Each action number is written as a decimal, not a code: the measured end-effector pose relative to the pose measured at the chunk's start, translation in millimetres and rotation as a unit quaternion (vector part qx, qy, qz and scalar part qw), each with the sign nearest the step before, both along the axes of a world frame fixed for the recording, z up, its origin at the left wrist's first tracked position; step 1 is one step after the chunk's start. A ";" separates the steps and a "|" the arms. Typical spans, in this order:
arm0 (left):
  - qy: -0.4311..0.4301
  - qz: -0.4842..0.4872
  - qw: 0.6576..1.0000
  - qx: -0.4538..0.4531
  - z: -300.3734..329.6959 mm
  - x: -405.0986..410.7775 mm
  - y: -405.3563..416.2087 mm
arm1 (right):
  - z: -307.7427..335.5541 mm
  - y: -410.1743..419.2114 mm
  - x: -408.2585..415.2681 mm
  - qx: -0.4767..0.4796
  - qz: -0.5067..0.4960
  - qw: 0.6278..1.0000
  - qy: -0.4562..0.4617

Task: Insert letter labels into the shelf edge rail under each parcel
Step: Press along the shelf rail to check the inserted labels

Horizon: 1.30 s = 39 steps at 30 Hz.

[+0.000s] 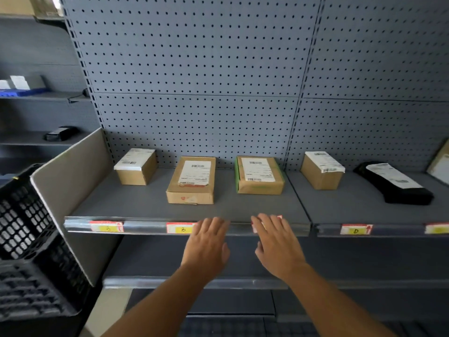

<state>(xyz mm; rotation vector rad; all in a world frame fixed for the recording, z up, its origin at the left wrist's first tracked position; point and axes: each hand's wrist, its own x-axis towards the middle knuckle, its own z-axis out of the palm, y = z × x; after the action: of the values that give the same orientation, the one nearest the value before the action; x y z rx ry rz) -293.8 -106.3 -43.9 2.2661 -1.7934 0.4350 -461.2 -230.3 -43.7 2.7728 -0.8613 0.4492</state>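
Both hands flat, fingers spread, empty; right hand covers label in rail, left hand beside label B.

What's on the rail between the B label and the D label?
In the head view, both hands, left hand and right hand, the right hand covering a partly hidden label.

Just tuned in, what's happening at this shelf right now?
A person is fitting letter labels into the shelf edge rail under a row of parcels. Labels A, B and D already sit in the rail. The right hand covers a red-edged label below the green-taped parcel, seemingly pressing it in. The left hand rests open on the rail beside B.
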 end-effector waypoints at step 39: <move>-0.012 -0.062 0.998 0.028 -21.0 -41.0 -62.4 | -4.4 -14.4 -29.3 0.069 -0.082 0.994 -0.004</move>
<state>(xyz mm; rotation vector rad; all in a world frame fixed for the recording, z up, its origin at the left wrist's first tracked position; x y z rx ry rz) -334.9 -168.7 -64.9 2.1781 -1.9689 0.3942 -490.6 -244.7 -48.0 2.7926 -1.1529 0.3870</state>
